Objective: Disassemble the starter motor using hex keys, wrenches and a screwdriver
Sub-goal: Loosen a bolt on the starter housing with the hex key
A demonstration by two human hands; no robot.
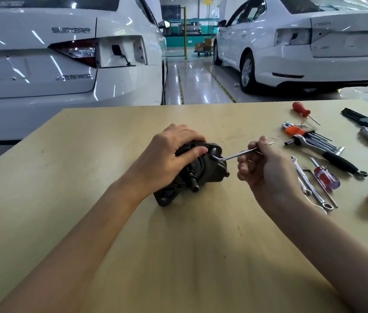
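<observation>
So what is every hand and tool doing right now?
left hand: gripping the starter motor
starter motor: lying on the table, held
right hand: gripping the hex key
hex key: short end at the motor housing
hex key set: lying unused
ratchet wrench: lying unused
red screwdriver: lying unused

Head-worn camera looks forward and down, close over the table point(92, 168).
</observation>
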